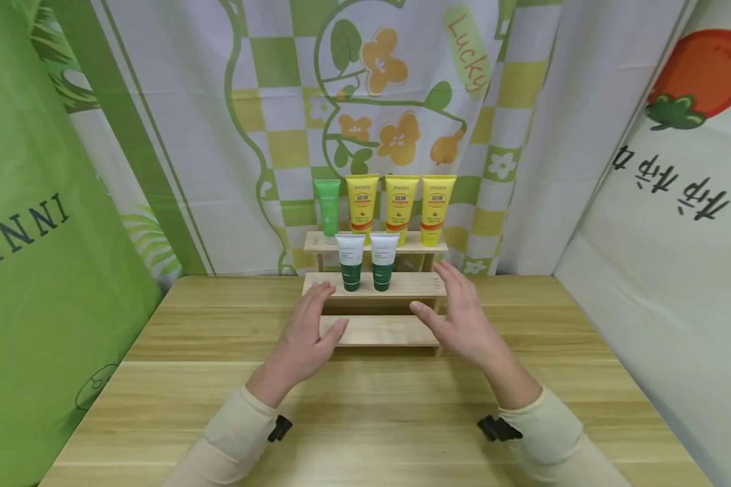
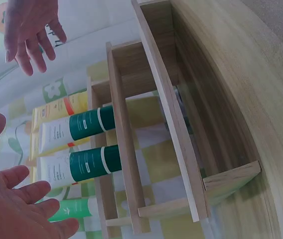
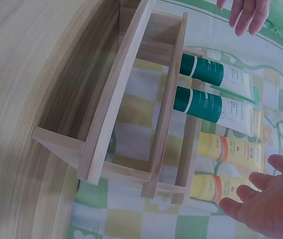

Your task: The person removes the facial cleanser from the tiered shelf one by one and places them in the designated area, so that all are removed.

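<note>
A three-step wooden display rack (image 1: pixel 390 330) stands on the table with tubes on its upper two steps. On the top step are a green tube (image 1: pixel 329 206) at the left and three yellow tubes (image 1: pixel 436 210) beside it. Two white-and-dark-green tubes (image 1: pixel 383 260) stand upright on the middle step; the lowest step is bare. My left hand (image 1: pixel 301 338) hovers by the rack's left side, fingers spread and holding nothing. At the right side, my right hand (image 1: pixel 463 318) is likewise spread, with nothing in it. Whether either hand touches the rack is unclear.
The wood-grain table (image 1: pixel 390 419) extends in front of the rack and to both sides. Behind hangs a patterned curtain (image 1: pixel 280 122). A green cloth (image 1: pixel 55 270) closes off the left, and a white printed cloth (image 1: pixel 664 270) the right.
</note>
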Motion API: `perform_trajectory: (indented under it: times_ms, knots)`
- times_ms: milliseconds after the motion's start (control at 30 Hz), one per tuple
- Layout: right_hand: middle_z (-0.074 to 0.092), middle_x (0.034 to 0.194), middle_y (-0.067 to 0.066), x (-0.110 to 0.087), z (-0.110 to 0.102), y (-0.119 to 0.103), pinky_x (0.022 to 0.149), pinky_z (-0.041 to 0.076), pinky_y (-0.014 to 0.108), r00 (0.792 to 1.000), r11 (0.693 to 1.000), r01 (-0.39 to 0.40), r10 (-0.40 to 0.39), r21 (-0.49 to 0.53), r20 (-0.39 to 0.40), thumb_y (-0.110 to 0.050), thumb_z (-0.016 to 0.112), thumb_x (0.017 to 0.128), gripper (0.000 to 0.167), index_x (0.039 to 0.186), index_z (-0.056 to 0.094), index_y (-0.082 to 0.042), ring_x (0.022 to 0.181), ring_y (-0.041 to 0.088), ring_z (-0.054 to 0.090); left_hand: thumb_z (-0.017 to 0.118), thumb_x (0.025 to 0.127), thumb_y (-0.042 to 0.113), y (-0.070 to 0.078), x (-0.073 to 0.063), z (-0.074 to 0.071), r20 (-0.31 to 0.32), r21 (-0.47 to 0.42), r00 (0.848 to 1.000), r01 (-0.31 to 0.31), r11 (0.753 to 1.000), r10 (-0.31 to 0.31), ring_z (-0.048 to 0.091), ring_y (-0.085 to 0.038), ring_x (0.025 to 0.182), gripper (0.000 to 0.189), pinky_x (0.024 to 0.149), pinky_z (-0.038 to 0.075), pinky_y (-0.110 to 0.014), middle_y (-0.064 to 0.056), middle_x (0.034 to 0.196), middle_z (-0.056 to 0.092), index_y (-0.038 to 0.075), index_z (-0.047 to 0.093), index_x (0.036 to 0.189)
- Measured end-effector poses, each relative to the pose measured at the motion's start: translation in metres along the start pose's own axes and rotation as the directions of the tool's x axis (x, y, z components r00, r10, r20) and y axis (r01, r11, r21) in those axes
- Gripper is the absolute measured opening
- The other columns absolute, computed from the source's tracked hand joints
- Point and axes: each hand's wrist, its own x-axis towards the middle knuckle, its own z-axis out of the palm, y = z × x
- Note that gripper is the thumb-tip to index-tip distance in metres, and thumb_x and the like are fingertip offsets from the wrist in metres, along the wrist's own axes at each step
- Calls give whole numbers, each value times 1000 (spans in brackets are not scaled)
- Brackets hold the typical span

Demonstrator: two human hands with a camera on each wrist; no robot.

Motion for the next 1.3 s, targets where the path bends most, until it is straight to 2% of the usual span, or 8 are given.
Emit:
perform_trajectory:
  times_ms: [167,300,400,533,667,967,1133,1300]
  knots:
    - [12,162,13,5,-2,4,112,22,67,1000,999,24,-24,42,-1,-55,54,95,85,157,17,-11,146,39,12,51,101,35,-8,3,-2,11,-60,999,32,998,-32,27,-36,143,60,117,25,-52,-23,152,34,-3,36,145]
    - [16,161,14,10,-5,7,112,22,65,999,992,49,-46,119,-27,-48,57,96,80,156,19,-9,145,38,14,48,102,38,-20,4,-3,46,-116,994,105,988,-100,26,-35,144,62,116,26,-53,-21,154,30,0,33,148]
    - [19,159,15,16,-7,12,111,27,62,997,976,64,-53,209,-58,-42,59,96,77,155,21,-8,143,37,21,47,102,40,-32,7,1,64,-131,987,152,980,-144,26,-34,143,62,116,27,-54,-20,156,29,3,31,150]
    - [23,156,17,22,-9,17,109,35,57,997,941,38,-14,336,-72,-37,59,97,74,155,22,-11,140,36,28,48,102,37,-47,12,7,72,-113,980,191,975,-183,27,-33,143,61,115,28,-52,-19,156,29,3,31,150]
    - [29,153,20,29,-11,21,105,41,58,996,918,-14,48,397,-76,-40,59,97,72,154,24,-14,135,40,36,50,102,34,-56,14,11,80,-75,974,217,973,-212,27,-34,143,59,116,28,-52,-20,155,29,2,33,149]
    - [35,151,13,55,-19,28,112,34,53,985,869,5,80,494,-151,-38,57,98,67,150,29,-5,136,32,36,56,99,28,-66,14,17,91,8,976,199,980,-199,26,-38,143,53,116,26,-53,-21,152,35,-1,44,141]
    - [39,150,10,71,-20,34,108,38,52,978,869,-34,130,494,-162,-45,56,97,69,150,32,-7,134,30,39,57,97,23,-70,12,18,82,10,981,175,984,-175,25,-38,143,47,116,26,-52,-22,148,39,-4,50,134]
    - [42,148,11,88,-19,41,106,39,51,969,875,-71,175,479,-176,-45,58,96,69,148,34,-7,131,30,41,58,96,20,-74,8,20,79,26,984,157,987,-158,23,-37,144,46,116,27,-51,-20,150,38,-4,50,135]
